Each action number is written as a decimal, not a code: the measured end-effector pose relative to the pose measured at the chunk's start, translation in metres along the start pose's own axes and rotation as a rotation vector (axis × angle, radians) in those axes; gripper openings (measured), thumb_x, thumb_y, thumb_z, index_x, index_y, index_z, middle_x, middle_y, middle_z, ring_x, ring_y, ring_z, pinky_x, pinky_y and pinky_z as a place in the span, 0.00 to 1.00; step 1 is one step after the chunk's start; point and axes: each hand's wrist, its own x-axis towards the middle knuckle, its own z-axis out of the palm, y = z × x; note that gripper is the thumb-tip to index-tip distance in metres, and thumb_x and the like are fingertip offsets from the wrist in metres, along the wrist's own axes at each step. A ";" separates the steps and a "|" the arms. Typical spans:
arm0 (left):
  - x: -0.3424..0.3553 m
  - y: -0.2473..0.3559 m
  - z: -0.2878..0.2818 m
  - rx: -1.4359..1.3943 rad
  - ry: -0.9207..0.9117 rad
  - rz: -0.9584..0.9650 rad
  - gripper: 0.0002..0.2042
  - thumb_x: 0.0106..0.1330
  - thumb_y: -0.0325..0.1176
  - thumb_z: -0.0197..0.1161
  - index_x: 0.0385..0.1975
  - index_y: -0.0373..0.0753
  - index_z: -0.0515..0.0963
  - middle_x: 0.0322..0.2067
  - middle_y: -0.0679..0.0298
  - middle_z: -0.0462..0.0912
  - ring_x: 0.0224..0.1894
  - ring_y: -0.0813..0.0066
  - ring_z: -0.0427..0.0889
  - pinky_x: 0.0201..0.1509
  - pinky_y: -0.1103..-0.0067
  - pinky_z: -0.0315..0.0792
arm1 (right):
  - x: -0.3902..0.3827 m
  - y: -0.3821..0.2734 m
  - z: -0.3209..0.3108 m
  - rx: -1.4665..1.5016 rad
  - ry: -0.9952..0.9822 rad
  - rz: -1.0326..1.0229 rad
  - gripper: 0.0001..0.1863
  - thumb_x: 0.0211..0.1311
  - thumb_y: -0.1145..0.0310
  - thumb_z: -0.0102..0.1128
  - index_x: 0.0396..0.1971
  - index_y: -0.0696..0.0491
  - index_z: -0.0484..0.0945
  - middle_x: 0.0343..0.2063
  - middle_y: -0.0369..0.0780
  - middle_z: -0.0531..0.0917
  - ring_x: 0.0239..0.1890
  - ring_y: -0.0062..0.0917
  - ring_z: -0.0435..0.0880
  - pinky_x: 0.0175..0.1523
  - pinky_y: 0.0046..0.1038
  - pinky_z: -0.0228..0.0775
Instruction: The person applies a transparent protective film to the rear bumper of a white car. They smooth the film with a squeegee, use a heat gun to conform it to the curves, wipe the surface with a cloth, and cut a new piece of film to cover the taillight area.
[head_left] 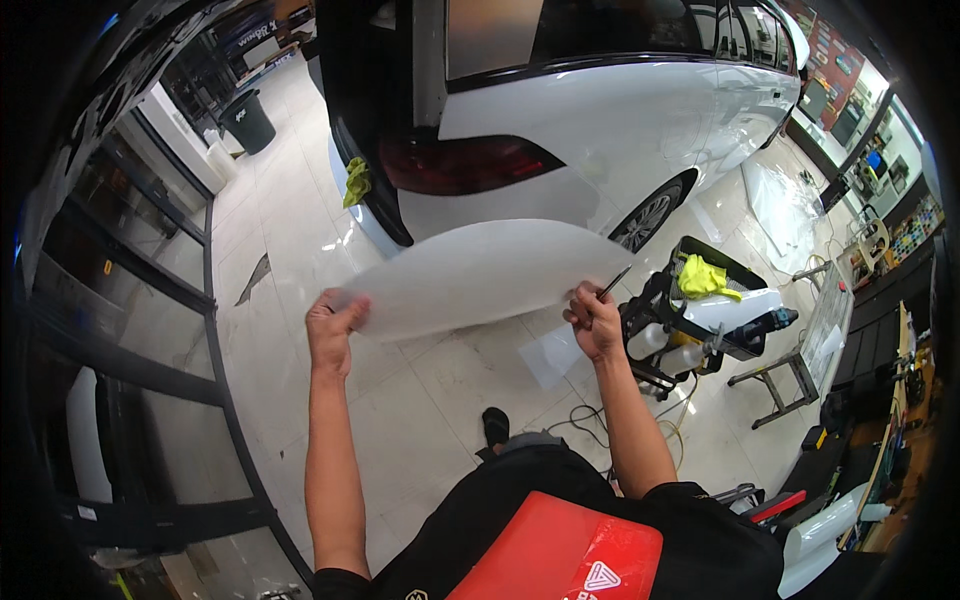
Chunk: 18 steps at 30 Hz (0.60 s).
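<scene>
**Pale film sheet (480, 285) held up between 2 hands**

The film sheet is in the air, on the near side of the white car (620, 115). It looks light, thin and floppy, probably slick and easy to crease; its 2 ends seem the best holds. The left hand (333, 326) has its fingers clamped on the left end; the right hand's (597, 322) fingers appear closed on the right end and a slim dark tool (614, 283). Below lies pale tiled floor (390, 400); right, a dark caddy (735, 262) carries a yellow-green cloth (702, 277).

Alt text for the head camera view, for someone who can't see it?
A person's left hand and right hand hold a pale sheet near the rear of a white car; the right also grips a slim dark tool.
</scene>
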 end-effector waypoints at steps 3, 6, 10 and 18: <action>0.066 0.009 0.001 -0.209 0.041 0.137 0.13 0.67 0.25 0.77 0.47 0.37 0.83 0.42 0.66 0.89 0.46 0.79 0.85 0.55 0.78 0.78 | 0.046 0.029 0.011 0.121 -0.009 -0.034 0.05 0.72 0.75 0.66 0.36 0.48 0.81 0.24 0.26 0.75 0.19 0.13 0.61 0.33 0.25 0.59; 0.109 0.020 0.009 -0.190 0.000 0.241 0.14 0.69 0.25 0.75 0.51 0.38 0.81 0.44 0.66 0.89 0.47 0.78 0.85 0.56 0.78 0.78 | 0.086 0.041 0.028 0.251 0.053 -0.078 0.11 0.72 0.77 0.65 0.32 0.41 0.82 0.26 0.26 0.79 0.19 0.13 0.61 0.33 0.23 0.57; 0.160 0.030 0.012 -0.162 -0.059 0.297 0.15 0.68 0.25 0.76 0.52 0.38 0.82 0.45 0.66 0.89 0.45 0.76 0.87 0.55 0.78 0.80 | 0.123 0.045 0.037 0.256 0.131 -0.080 0.12 0.72 0.77 0.65 0.34 0.39 0.82 0.27 0.26 0.78 0.19 0.14 0.61 0.32 0.23 0.57; 0.263 0.029 0.013 -0.240 -0.226 0.302 0.12 0.66 0.28 0.78 0.47 0.42 0.86 0.43 0.67 0.90 0.47 0.76 0.86 0.60 0.77 0.77 | 0.177 0.060 0.061 0.253 0.176 -0.248 0.10 0.73 0.75 0.64 0.36 0.40 0.77 0.37 0.33 0.85 0.18 0.14 0.62 0.32 0.23 0.60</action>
